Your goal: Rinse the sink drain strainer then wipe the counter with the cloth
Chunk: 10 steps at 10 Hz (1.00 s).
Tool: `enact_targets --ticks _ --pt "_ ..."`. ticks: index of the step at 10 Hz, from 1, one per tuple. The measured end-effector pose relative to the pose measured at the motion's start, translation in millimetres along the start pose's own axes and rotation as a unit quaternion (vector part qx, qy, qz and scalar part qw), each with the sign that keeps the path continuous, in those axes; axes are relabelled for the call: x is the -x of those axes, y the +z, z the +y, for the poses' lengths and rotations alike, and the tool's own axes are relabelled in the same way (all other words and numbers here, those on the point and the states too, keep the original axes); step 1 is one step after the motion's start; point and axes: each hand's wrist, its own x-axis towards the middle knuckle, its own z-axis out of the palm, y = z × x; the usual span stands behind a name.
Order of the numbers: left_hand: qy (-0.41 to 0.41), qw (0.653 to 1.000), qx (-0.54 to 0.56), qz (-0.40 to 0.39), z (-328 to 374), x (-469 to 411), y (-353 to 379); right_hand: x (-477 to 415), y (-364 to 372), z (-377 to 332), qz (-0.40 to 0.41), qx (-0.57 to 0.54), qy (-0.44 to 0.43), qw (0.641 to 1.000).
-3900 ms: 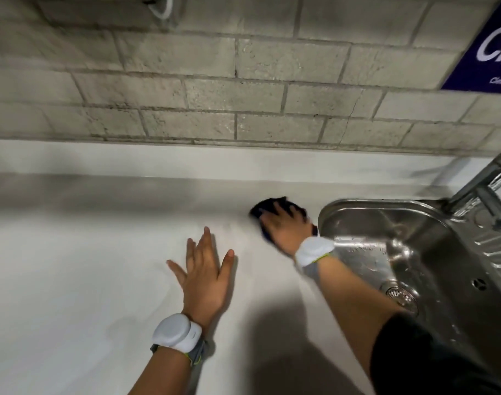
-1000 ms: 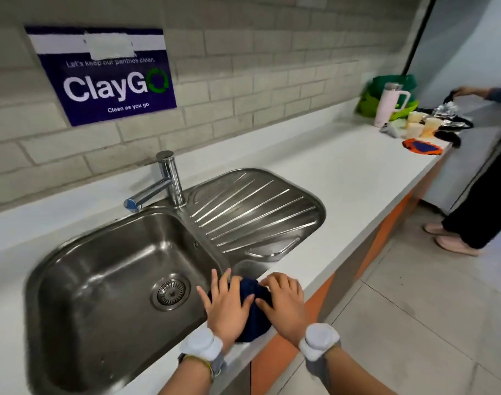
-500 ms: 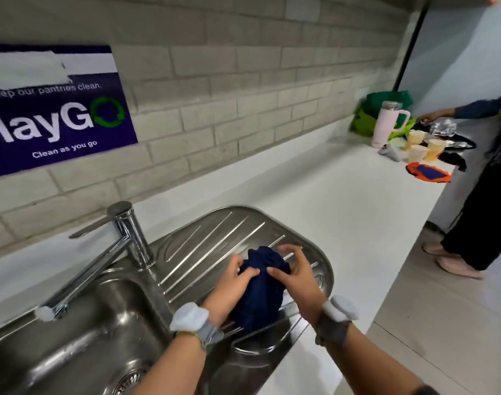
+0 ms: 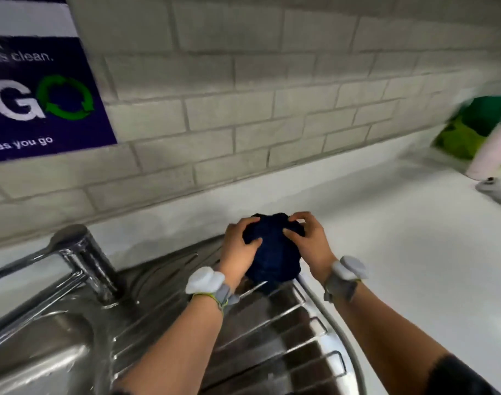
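A bunched dark blue cloth (image 4: 273, 253) is held between both hands at the far end of the ribbed steel drainboard (image 4: 289, 343), near where it meets the white counter (image 4: 391, 223). My left hand (image 4: 237, 252) grips the cloth's left side, fingers curled into it. My right hand (image 4: 310, 240) grips its right side. Both wrists carry white bands. The sink bowl (image 4: 44, 354) shows at the lower left; the drain strainer is out of view.
A chrome tap (image 4: 72, 258) stands left of the hands. Grey brick tiles and a purple sign (image 4: 38, 104) cover the wall. At the far right of the counter are a green bag (image 4: 477, 129), a pale pink tumbler (image 4: 491, 149) and a small grey object (image 4: 497, 192).
Both hands have carried the cloth from the sink's front edge across the drainboard toward the back wall. The view has swung right, so the drain has left the frame.
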Motion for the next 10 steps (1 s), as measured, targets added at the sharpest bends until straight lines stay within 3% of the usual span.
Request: enact_targets --ticks 1,2,3,4,6,7,8,9,10 --pt "-0.04 0.999 -0.024 0.024 12 -47 7 -61 -8 -2 0.005 0.063 -0.007 0.998" --pt "-0.091 0.986 -0.13 0.055 -4 -70 9 -100 -15 17 0.027 0.25 0.023 0.968" --pt "-0.133 0.96 -0.245 0.001 -33 -63 19 -99 -4 51 -0.062 0.355 0.028 0.933" --pt "-0.129 0.947 -0.29 -0.049 -52 -60 37 -94 9 83 -0.101 0.494 -0.031 0.863" --pt "-0.091 0.944 -0.316 -0.023 -64 -44 28 -116 9 99 -0.146 0.569 -0.009 0.809" --pt "-0.088 0.933 -0.349 0.014 -68 -21 2 -119 10 94 -0.166 0.575 0.018 0.801" --pt "-0.1 0.907 -0.409 0.024 -76 10 -34 -107 15 86 -0.161 0.543 0.015 0.824" --pt "-0.139 0.898 -0.416 0.023 -78 48 -71 -75 29 74 -0.144 0.518 -0.052 0.842" --pt "-0.157 0.911 -0.38 0.047 -81 87 -103 -39 53 59 -0.174 0.515 -0.105 0.833"
